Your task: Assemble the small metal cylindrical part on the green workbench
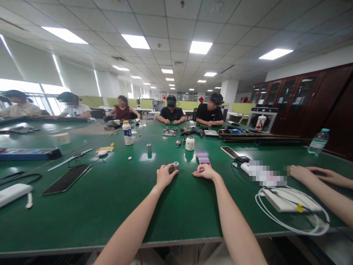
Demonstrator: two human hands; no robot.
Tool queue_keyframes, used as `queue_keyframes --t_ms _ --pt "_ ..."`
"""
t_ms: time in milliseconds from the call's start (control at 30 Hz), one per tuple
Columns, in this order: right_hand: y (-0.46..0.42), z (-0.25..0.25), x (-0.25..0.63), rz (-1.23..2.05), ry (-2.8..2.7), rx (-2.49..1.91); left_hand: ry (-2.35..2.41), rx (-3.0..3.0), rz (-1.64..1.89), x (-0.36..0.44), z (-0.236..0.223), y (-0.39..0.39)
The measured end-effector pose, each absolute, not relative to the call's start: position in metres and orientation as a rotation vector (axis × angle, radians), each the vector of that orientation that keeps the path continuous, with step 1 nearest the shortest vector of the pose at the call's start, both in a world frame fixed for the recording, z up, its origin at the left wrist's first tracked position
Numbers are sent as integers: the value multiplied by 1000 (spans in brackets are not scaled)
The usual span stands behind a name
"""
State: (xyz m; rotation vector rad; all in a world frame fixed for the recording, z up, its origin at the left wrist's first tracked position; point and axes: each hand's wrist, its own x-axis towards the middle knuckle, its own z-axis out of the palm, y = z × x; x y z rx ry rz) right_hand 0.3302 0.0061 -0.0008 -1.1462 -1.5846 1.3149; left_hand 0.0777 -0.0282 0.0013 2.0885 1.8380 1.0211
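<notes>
My left hand [164,176] is closed around a small grey metal cylinder [175,165] that stands upright on the green table, its round top showing between thumb and fingers. To the right, my right hand [205,172] rests low over the table with its fingers drawn together. Whether something tiny is between those fingertips is too small to tell. Just beyond it lies a pink and purple phone-like object [203,157], partly hidden by the hand. A second grey metal cylinder [149,148] stands farther back on the left. Behind my hands is a white patterned jar [190,142].
On the left are a dark tablet [67,179], a yellow wrapper [106,148] and a blue-labelled bottle [127,133]. A phone [229,152], white cable coil [259,206] and neighbour's hands [306,173] are on the right. Several people sit across the table.
</notes>
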Motion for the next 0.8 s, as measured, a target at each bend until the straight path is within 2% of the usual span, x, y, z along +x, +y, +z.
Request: queue_keyframes --t_ms 367,633,800 --pt "11 -4 333 1239 -1692 -1192 1845 2072 1011 76 -3 -25" --pt "3 15 268 703 -1555 -899 1583 2106 1025 76 1 -29" --pt "-7 13 244 662 -1655 -844 1519 2135 1052 76 0 -29"
